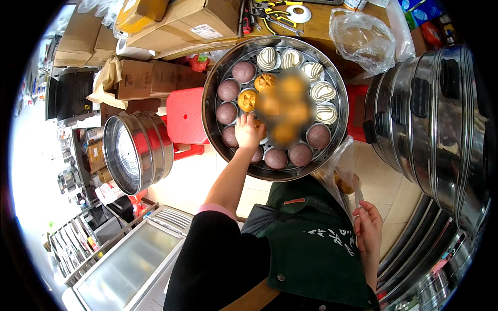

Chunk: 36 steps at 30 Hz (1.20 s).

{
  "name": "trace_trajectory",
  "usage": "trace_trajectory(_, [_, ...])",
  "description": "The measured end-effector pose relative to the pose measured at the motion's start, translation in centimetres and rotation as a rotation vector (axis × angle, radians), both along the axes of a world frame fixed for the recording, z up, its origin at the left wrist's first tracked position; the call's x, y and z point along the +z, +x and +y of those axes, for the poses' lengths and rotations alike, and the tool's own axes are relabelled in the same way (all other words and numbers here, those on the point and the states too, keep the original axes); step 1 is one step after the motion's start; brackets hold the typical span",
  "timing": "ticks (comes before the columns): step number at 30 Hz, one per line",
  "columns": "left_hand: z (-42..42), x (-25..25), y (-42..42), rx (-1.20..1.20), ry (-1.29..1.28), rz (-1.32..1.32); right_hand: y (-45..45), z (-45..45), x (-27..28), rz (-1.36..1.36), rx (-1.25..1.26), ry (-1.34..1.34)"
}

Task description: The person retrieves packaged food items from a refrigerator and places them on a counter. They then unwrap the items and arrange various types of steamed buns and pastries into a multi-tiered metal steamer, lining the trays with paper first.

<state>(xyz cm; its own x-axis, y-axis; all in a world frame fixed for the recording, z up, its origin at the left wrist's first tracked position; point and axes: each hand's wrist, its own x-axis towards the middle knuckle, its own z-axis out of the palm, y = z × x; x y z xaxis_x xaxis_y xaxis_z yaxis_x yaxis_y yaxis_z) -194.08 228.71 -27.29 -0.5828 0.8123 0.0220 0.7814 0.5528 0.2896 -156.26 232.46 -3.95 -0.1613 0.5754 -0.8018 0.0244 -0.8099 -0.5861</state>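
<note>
A wide round metal steamer tray point(209, 116) lies before me. Around its inside stand purple buns point(243, 72) and white-and-brown swirled buns point(323, 92), set on paper liners. Yellow buns point(248, 100) fill the inner part, where a blurred patch hides detail. My left hand point(248, 132) reaches into the tray's left side, its fingers around a yellow bun point(257, 123) that they mostly cover. At the lower right, my right hand point(366, 224) pinches the edge of a clear plastic bag point(344, 165). Yellow-brown pieces point(344, 183) show inside that bag, below the tray's rim.
Tall stacked metal steamers point(422, 116) rise on the right. A smaller steamer stack point(153, 149) and a red plastic stool point(186, 116) are at left. Cardboard boxes point(186, 27), pliers point(278, 15) and another plastic bag point(362, 41) lie on the wooden table behind. A glass-topped freezer point(130, 264) stands lower left.
</note>
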Motion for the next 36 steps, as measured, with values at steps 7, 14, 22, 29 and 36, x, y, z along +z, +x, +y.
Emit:
trace_trajectory(7, [7.8, 2.8, 0.1, -0.261, -0.191, -0.227, 0.5, -0.5, -0.1, -0.005, -0.006, -0.006])
trace_trajectory(14, [5.2, 0.4, -1.8, -0.235, 0.133, 0.229, 1.2, -0.9, -0.6, -0.026, -0.017, -0.024])
trace_trajectory(22, [2.9, -0.8, -5.8, -0.032, -0.117, 0.005, 1.6, -0.8, -0.5, -0.061, -0.002, -0.016])
trace_trajectory(29, [3.8, 0.6, -4.1, 0.196, -0.35, 0.045, 2.0, -0.5, -0.9, -0.049, -0.013, -0.014])
trace_trajectory(36, [10.1, 0.1, -4.0, 0.026, -0.008, -0.125, 2.5, -0.7, -1.0, -0.083, -0.02, -0.039])
